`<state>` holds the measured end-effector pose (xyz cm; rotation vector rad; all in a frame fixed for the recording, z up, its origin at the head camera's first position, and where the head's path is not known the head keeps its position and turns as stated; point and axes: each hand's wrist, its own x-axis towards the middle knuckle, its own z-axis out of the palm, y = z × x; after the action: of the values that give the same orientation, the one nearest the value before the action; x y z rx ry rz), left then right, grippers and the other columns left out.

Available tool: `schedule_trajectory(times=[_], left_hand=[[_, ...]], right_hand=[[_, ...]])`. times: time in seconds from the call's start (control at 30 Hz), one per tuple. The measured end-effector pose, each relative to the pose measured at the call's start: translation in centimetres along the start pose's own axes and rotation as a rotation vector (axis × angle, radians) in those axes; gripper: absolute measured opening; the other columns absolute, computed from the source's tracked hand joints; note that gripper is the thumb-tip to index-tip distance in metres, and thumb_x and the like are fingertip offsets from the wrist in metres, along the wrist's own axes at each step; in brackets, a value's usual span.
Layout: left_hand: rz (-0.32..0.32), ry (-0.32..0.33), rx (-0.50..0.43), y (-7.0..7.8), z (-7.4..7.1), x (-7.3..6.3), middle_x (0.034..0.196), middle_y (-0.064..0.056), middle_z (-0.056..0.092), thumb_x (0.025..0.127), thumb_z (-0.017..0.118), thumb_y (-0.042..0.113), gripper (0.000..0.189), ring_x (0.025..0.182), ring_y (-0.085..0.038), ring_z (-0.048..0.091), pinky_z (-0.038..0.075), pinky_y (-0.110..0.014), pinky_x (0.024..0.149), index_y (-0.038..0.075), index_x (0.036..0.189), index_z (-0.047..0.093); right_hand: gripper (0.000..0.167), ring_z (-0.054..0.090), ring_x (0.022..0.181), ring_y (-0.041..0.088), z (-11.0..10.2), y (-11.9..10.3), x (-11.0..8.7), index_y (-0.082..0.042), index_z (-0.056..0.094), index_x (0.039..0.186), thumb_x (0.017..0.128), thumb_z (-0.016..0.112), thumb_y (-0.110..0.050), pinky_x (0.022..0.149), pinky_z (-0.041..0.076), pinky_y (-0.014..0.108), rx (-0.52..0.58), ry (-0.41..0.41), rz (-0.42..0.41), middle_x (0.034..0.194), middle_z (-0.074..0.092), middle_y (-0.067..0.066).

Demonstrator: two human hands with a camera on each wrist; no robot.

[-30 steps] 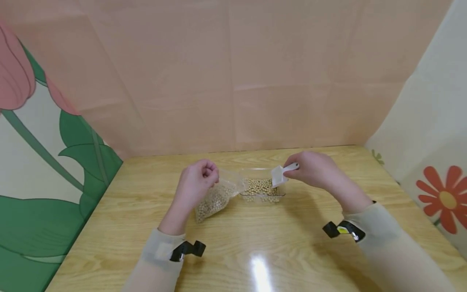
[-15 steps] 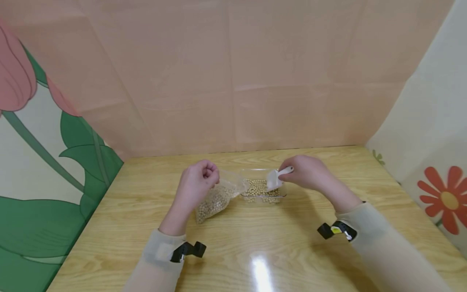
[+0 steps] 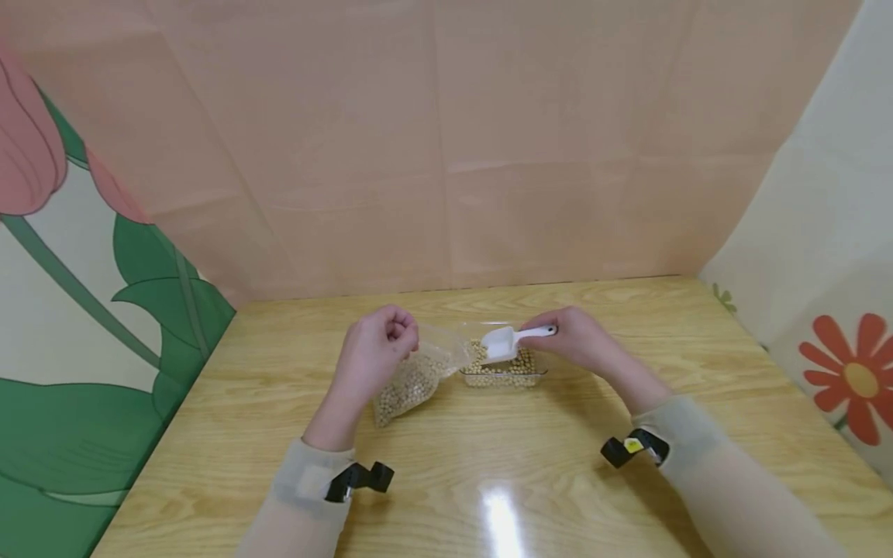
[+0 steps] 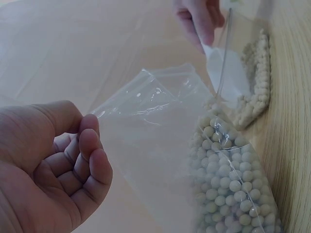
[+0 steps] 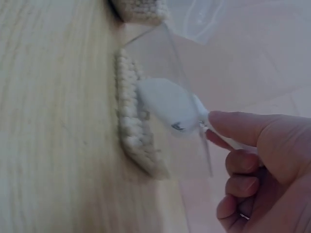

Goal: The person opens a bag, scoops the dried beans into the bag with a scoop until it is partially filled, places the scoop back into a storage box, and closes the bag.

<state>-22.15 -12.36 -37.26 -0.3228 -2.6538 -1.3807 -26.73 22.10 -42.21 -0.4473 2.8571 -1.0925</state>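
A clear plastic bag [image 4: 223, 184] of round beige beads or beans leans on the table, its mouth toward a clear box. My left hand [image 3: 377, 349] pinches the bag's upper edge between thumb and fingertips. Inside the clear box [image 3: 502, 380] lies a layer of the same small balls [image 5: 129, 111]. A white scoop [image 3: 498, 343] is down in the box, its blade among the balls. Its handle is pinched by my right hand [image 3: 575, 337], above the box's right side. In the right wrist view the scoop's blade shows through the box wall.
The wooden table [image 3: 432, 480] stretches in front of the box and bag. A pink cloth [image 3: 446, 155] hangs behind the table. Flower-patterned sheets [image 3: 847, 310] flank both sides. Black wrist cameras [image 3: 359, 479] are strapped to the sleeves.
My right hand has moved left and slightly down, and the scoop has tilted from upright to nearly level within the box. The left hand and the bag stay in place.
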Motion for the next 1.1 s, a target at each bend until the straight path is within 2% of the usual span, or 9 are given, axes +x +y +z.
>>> schedule_trajectory(times=[0.23, 0.4, 0.6, 0.83, 1.1], left_hand=[[-0.002, 0.002, -0.001, 0.1, 0.0, 0.1, 0.081, 0.0, 0.072, 0.107, 0.068, 0.009, 0.006, 0.073, -0.021, 0.069, 0.053, -0.031, 0.061, 0.01, 0.101, 0.072], [0.004, 0.002, 0.001, 0.1, 0.0, 0.2, 0.081, 0.001, 0.072, 0.106, 0.069, 0.009, 0.006, 0.072, -0.019, 0.069, 0.054, -0.031, 0.062, 0.01, 0.101, 0.072], [0.006, -0.001, -0.01, 0.0, 0.1, 0.2, 0.081, 0.0, 0.072, 0.106, 0.069, 0.009, 0.006, 0.073, -0.02, 0.069, 0.054, -0.03, 0.062, 0.01, 0.101, 0.072], [0.0, 0.004, -0.022, -0.1, 0.0, 0.1, 0.082, -0.001, 0.072, 0.106, 0.07, 0.009, 0.006, 0.073, -0.02, 0.069, 0.054, -0.03, 0.063, 0.009, 0.101, 0.072], [-0.004, 0.004, -0.024, -0.3, 0.0, 0.0, 0.083, -0.001, 0.072, 0.107, 0.07, 0.008, 0.006, 0.074, -0.02, 0.069, 0.055, -0.03, 0.064, 0.009, 0.1, 0.072]], right_hand=[[0.032, 0.074, 0.098, 0.02, 1.4, 0.1, 0.2, -0.016, 0.086, 0.122, 0.1, 0.084, -0.039, 0.087, 0.058, 0.043, 0.045, 0.042, -0.011, 0.114, 0.082, 0.005], [0.032, 0.075, 0.101, 0.018, 2.0, 0.5, 0.2, -0.017, 0.085, 0.124, 0.1, 0.084, -0.038, 0.087, 0.059, 0.039, 0.098, 0.032, -0.009, 0.12, 0.082, 0.005], [0.034, 0.074, 0.098, 0.019, 2.3, 0.6, 0.1, -0.015, 0.085, 0.124, 0.099, 0.085, -0.037, 0.082, 0.058, 0.037, 0.151, 0.038, 0.026, 0.12, 0.081, 0.007], [0.04, 0.069, 0.088, 0.027, 2.6, 0.7, 0.0, -0.01, 0.084, 0.126, 0.098, 0.086, -0.039, 0.069, 0.054, 0.031, 0.267, 0.042, 0.072, 0.107, 0.081, 0.007], [0.05, 0.067, 0.105, 0.023, 2.9, 1.1, -0.2, -0.015, 0.081, 0.133, 0.096, 0.086, -0.048, 0.084, 0.055, 0.036, 0.273, 0.059, 0.095, 0.136, 0.075, 0.012]])
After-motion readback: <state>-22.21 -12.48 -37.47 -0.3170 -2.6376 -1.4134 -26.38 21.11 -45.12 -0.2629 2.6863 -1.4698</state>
